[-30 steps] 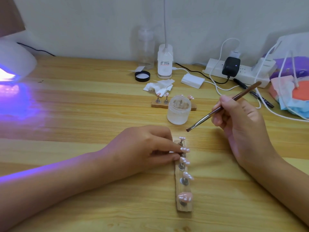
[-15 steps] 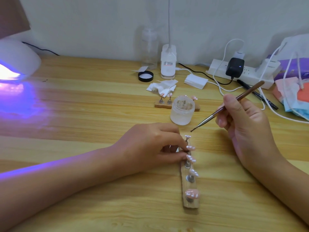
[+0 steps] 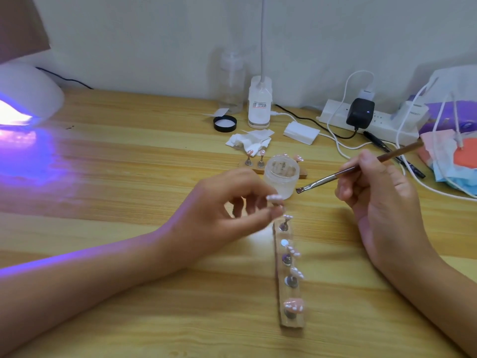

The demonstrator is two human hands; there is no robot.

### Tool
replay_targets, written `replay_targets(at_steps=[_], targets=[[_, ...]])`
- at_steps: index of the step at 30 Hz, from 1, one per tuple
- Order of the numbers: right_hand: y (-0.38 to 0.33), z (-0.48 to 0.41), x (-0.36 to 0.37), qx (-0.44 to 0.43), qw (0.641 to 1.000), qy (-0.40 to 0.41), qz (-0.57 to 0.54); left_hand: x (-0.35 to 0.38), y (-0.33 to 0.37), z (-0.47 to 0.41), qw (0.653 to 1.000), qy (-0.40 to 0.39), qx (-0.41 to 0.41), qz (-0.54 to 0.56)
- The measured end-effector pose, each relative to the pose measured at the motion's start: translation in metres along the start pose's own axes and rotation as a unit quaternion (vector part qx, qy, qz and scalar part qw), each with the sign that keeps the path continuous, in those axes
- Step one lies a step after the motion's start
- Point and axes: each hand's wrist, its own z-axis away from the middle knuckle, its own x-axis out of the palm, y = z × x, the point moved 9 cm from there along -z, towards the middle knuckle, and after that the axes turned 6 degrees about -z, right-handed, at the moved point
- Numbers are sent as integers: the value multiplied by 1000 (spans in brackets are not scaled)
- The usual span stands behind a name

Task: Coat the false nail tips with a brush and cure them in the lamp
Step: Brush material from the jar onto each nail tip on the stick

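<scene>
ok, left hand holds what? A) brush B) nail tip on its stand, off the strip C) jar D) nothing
B: the left hand pinches a nail tip above the wooden strip, while the right hand holds the brush.

Two hands: left hand [image 3: 216, 218], right hand [image 3: 382, 202]. Two wooden strips, near strip [image 3: 290, 324] and far strip [image 3: 258, 169]. Four nail tips [image 3: 293, 304] stand on the near one, and a fifth tip [image 3: 273, 198] is pinched in the left. One brush [image 3: 325, 178], one jar [image 3: 281, 177], one lamp [image 3: 31, 94], one black lid [image 3: 225, 124].
</scene>
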Motion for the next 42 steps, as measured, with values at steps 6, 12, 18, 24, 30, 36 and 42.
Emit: replay_targets(at_steps=[6, 12, 18, 24, 30, 36, 42], targets=[[-1, 0, 4, -5, 1000, -23, -3, -2, -39, -4, 960, 15, -185, 209], [0, 1, 7, -2, 999, -41, -11, 4, -50, -7, 949, -14, -217, 226], [1, 1, 12, -2, 997, -72, -25, 11, -47, -5, 950, -48, -205, 231], [-1, 2, 13, -9, 996, -84, -37, 11, -48, -5, 950, -35, -218, 222], [2, 2, 14, 2, 996, -86, -36, 10, -50, -5, 957, -40, -219, 187], [2, 3, 15, 1, 996, -93, -16, 10, -47, -6, 963, -43, -198, 178], [3, 4, 18, 5, 994, -111, 2, 10, -46, -6, 963, -47, -197, 177]])
